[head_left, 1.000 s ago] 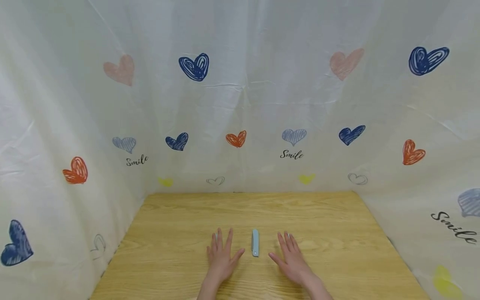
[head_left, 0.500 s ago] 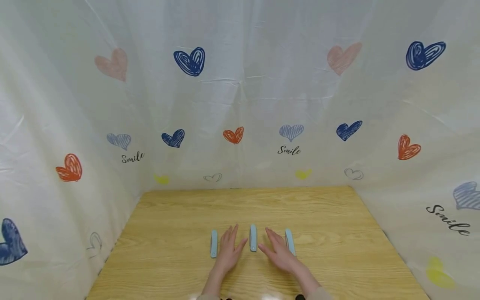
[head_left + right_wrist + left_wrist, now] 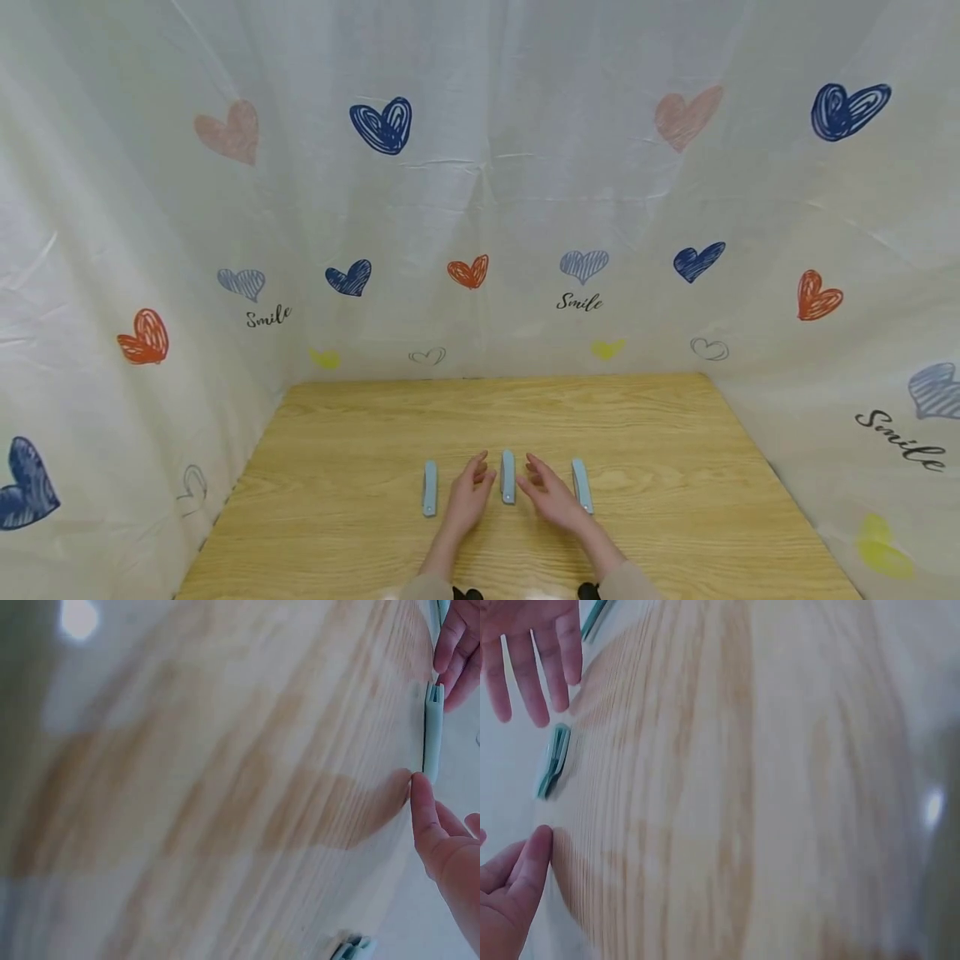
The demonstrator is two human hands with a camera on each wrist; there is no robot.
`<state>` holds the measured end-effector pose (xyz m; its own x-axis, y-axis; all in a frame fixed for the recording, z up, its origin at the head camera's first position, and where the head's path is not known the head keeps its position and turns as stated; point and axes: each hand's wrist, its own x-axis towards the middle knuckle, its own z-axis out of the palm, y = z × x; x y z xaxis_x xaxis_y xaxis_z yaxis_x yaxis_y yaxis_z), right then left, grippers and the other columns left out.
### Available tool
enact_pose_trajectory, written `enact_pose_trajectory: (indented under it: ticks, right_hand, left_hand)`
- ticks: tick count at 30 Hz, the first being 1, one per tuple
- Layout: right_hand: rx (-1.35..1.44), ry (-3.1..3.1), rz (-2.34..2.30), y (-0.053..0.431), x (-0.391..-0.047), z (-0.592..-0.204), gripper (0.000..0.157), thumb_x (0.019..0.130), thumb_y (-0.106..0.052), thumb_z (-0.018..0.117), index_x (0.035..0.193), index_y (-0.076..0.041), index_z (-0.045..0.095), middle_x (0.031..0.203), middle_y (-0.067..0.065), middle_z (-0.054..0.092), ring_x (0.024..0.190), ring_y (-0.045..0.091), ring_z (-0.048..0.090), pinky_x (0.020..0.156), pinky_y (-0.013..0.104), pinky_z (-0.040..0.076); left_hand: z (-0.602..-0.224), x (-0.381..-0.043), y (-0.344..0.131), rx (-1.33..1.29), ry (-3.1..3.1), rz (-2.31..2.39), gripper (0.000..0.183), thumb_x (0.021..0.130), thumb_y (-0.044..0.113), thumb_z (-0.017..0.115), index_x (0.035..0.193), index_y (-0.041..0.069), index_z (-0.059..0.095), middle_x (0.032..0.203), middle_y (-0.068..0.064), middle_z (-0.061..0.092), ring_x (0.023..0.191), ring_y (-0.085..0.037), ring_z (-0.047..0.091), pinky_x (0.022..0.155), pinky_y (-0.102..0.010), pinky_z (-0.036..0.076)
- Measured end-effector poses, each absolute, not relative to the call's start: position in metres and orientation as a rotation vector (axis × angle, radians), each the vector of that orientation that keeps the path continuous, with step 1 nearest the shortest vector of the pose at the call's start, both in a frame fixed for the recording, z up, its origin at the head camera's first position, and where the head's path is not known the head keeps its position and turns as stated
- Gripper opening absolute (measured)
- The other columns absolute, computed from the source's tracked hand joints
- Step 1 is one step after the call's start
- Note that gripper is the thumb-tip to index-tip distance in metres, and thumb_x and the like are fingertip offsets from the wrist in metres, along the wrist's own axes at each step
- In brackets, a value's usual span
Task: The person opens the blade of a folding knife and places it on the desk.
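Note:
Three light-blue bag clips lie apart on the wooden table [image 3: 360, 433]: a left clip [image 3: 430, 490], a middle clip [image 3: 508, 478] and a right clip [image 3: 582, 487]. My left hand [image 3: 468, 497] hovers just left of the middle clip, fingers loosely bent. On its other side is my right hand [image 3: 553, 500], thumb toward the clip and fingers relaxed. Neither hand holds anything. In the left wrist view the middle clip [image 3: 553, 761] sits in the gap between both hands. The right wrist view shows my right fingertip close to the near end of that clip [image 3: 433, 735].
A white curtain [image 3: 525, 192] printed with hearts and "Smile" surrounds the table at the back and both sides. Dark round pieces [image 3: 588, 591] show beside the sleeves at the bottom edge.
Both hands have moved inward from spread positions over the outer clips, uncovering those clips. They now flank the middle clip, with fingers drawn together and slightly bent.

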<state>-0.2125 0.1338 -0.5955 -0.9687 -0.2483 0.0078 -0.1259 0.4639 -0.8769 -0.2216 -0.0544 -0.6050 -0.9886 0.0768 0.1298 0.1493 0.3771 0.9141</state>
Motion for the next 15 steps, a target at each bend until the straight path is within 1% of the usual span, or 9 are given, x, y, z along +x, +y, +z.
enact_pose_trajectory:
  ticks: [4, 11, 15]
  right_hand:
    - [-0.323, 2.569, -1.57, 0.134, -0.217, -0.599, 0.057, 0.101, -0.023, 0.055, 0.144, 0.009, 0.036, 0.135, 0.033, 0.048, 0.117, 0.044, 0.054, 0.093, 0.056, 0.049]
    - [-0.309, 2.502, -1.684, 0.131, -0.218, -0.6, 0.053, 0.097, -0.011, 0.059, 0.141, 0.011, 0.038, 0.13, 0.033, 0.051, 0.114, 0.044, 0.055, 0.091, 0.052, 0.051]
    - [-0.315, 2.464, -1.716, 0.13, -0.22, -0.598, 0.052, 0.097, -0.008, 0.058, 0.14, 0.014, 0.037, 0.128, 0.036, 0.051, 0.114, 0.046, 0.055, 0.09, 0.05, 0.053]
  left_hand:
    - [-0.606, -0.223, -0.047, -0.159, -2.511, -1.737, 0.036, 0.096, 0.008, 0.06, 0.127, -0.008, 0.055, 0.116, -0.035, 0.061, 0.103, -0.044, 0.063, 0.086, -0.052, 0.055]
    - [-0.606, -0.224, -0.04, -0.147, -2.485, -1.799, 0.037, 0.094, 0.002, 0.06, 0.129, -0.009, 0.053, 0.114, -0.035, 0.061, 0.103, -0.044, 0.062, 0.081, -0.047, 0.058]
    - [-0.605, -0.226, -0.038, -0.146, -2.476, -1.855, 0.038, 0.094, 0.0, 0.059, 0.13, -0.01, 0.052, 0.114, -0.034, 0.062, 0.104, -0.044, 0.062, 0.079, -0.042, 0.059]
